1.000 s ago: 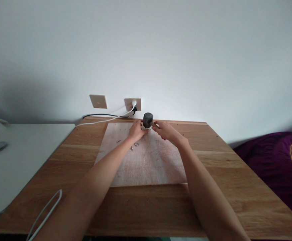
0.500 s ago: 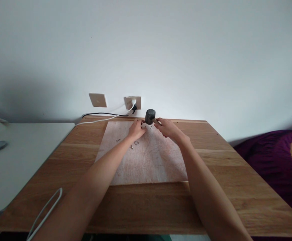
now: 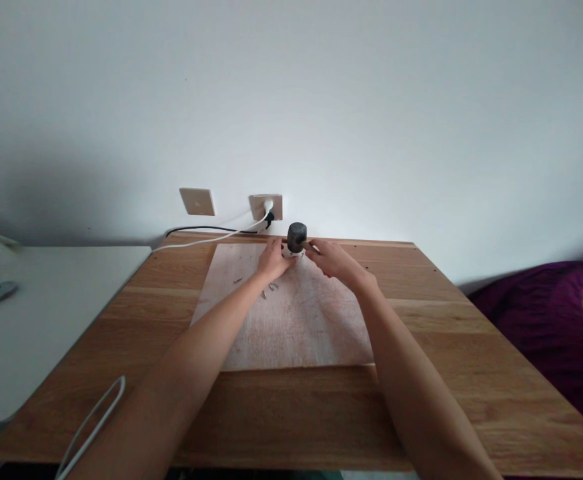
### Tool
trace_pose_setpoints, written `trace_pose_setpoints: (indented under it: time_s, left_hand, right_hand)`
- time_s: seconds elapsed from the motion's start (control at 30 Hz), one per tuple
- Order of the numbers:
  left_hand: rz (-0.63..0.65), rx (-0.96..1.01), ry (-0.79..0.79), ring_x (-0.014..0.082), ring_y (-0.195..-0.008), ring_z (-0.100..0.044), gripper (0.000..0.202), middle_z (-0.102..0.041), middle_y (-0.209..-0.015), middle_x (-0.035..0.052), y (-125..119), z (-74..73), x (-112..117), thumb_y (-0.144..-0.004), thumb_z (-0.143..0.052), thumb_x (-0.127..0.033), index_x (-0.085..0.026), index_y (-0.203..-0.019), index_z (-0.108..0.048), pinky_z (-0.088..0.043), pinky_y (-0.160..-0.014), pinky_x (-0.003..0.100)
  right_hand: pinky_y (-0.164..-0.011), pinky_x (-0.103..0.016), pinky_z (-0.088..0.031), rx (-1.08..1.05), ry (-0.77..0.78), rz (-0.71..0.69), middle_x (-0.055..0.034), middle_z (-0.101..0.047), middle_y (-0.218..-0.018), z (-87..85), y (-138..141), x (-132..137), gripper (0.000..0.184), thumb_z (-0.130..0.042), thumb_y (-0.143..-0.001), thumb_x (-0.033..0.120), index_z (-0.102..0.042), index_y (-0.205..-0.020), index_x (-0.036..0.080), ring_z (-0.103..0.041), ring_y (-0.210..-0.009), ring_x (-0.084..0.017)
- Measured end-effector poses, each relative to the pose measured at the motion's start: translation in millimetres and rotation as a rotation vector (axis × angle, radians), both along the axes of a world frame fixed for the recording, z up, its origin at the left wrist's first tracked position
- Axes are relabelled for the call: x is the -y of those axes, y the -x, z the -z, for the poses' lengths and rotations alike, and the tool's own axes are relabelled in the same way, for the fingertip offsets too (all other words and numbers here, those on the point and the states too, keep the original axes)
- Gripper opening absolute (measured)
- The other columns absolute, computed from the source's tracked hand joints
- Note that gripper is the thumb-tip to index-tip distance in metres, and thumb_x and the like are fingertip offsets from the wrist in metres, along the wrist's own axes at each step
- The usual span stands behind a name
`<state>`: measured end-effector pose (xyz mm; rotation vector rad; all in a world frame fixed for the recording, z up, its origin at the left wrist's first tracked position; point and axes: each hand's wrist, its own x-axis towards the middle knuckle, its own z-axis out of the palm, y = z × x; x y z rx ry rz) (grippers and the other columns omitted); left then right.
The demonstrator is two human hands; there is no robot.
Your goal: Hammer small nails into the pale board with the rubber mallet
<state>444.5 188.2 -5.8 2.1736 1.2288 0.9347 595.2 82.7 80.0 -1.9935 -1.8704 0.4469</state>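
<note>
In the head view, my right hand (image 3: 332, 257) is closed round the handle of a rubber mallet (image 3: 297, 237) with a dark, rounded head. The mallet head hangs just above the far part of a pale, thin board (image 3: 296, 333). My left hand (image 3: 273, 261) rests at the board to the left of the mallet, thumb and fingers apart, with the head close over the gap between them. What lies under the head is mostly hidden. Several small metal screws or nails (image 3: 264, 294) lie loose on the board in front of my left hand.
The board lies on a wooden table (image 3: 451, 373). Behind it, a white plug and cable (image 3: 267, 207) and a black one sit in a wall socket (image 3: 256, 199). A white surface (image 3: 71, 300) adjoins on the left; purple fabric (image 3: 536, 307) lies at right. A white cable loop (image 3: 121, 383) is near my left forearm.
The mallet head has moved slightly down and left, closer to my left hand. My left thumb reaches a little farther right. The loose metal pieces lie as before.
</note>
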Motion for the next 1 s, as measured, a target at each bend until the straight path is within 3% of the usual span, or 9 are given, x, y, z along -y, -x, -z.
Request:
trace_pose_setpoints:
  time_s: [0.17,0.3,0.43,0.67,0.83,1.0]
  left_hand:
    - [0.029,-0.028,0.002,0.0162,-0.08,-0.065,0.011,-0.059,-0.107,0.0051,1.7,1.9,-2.8,-0.086,-0.077,-0.027,-0.021,-0.094,-0.074,-0.053,-0.084,0.032]
    - [0.029,-0.028,0.007,0.0151,-0.077,-0.064,0.005,-0.057,-0.106,0.0046,1.0,2.0,-3.0,-0.087,-0.075,-0.024,-0.021,-0.09,-0.075,-0.053,-0.084,0.031]
    - [0.014,-0.048,0.024,0.0155,-0.08,-0.064,0.014,-0.058,-0.108,0.005,0.7,1.4,-2.1,-0.082,-0.079,-0.022,-0.02,-0.094,-0.074,-0.053,-0.085,0.031]
    - [-0.001,0.018,0.01,0.017,-0.084,-0.066,0.052,-0.058,-0.123,0.009,0.8,1.0,-0.9,-0.076,-0.089,-0.031,-0.019,-0.12,-0.064,-0.053,-0.082,0.032]
    - [-0.027,0.008,0.014,0.0184,-0.088,-0.067,0.052,-0.059,-0.123,0.0091,-0.6,2.0,-1.6,-0.074,-0.089,-0.031,-0.019,-0.116,-0.061,-0.052,-0.079,0.031]
    - [-0.004,0.027,-0.001,0.0198,-0.095,-0.067,0.053,-0.059,-0.122,0.0081,0.5,1.6,-1.0,-0.074,-0.089,-0.03,-0.021,-0.118,-0.062,-0.054,-0.083,0.031]
  right_hand:
    - [-0.045,-0.021,-0.041,0.002,-0.025,0.055,-0.0076,-0.075,-0.082,0.2,-9.5,1.1,0.02,-0.049,-0.104,0.021,-0.066,-0.109,0.013,-0.057,-0.045,-0.011]
    - [-0.044,-0.021,-0.041,-0.038,-0.01,0.046,-0.0065,-0.074,-0.079,0.3,-9.5,2.6,0.021,-0.048,-0.103,0.02,-0.066,-0.112,0.014,-0.057,-0.045,-0.012]
    - [-0.047,-0.022,-0.041,-0.019,-0.026,0.048,-0.0067,-0.073,-0.078,-2.9,-5.9,2.1,0.02,-0.048,-0.103,0.021,-0.066,-0.109,0.014,-0.056,-0.044,-0.011]
    - [-0.055,-0.023,-0.043,0.032,-0.067,0.028,-0.0075,-0.075,-0.08,-6.4,4.1,0.8,0.022,-0.049,-0.105,0.024,-0.066,-0.116,0.015,-0.064,-0.055,-0.015]
    - [-0.057,-0.024,-0.043,0.079,0.01,-0.005,-0.0089,-0.077,-0.085,0.8,6.7,-2.2,0.022,-0.051,-0.103,0.023,-0.069,-0.114,0.015,-0.065,-0.057,-0.015]
    - [-0.052,-0.022,-0.043,0.005,-0.019,0.022,-0.007,-0.076,-0.083,2.2,-3.9,-0.7,0.024,-0.047,-0.104,0.021,-0.067,-0.115,0.014,-0.06,-0.048,-0.012]
